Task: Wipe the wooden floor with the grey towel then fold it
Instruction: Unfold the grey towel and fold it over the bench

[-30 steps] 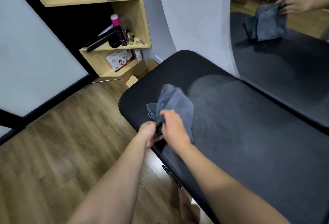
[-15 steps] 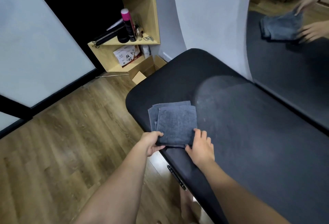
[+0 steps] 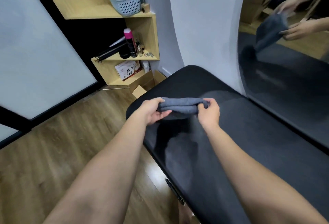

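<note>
Holding the folded grey towel point(image 3: 179, 106) lifted just above the far left end of the black padded bench point(image 3: 258, 152), the left hand point(image 3: 153, 110) pinches its left end and the right hand point(image 3: 209, 111) pinches its right end, fingers of both curled round the cloth. Seen from the head camera, the towel's long axis runs left to right between the two grips, equally near both, so the next fold probably means bringing one end across to the other; the wooden floor point(image 3: 53, 152) lies to the left.

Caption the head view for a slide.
Both hands, left and right, hold the folded grey towel above the black padded bench.
</note>
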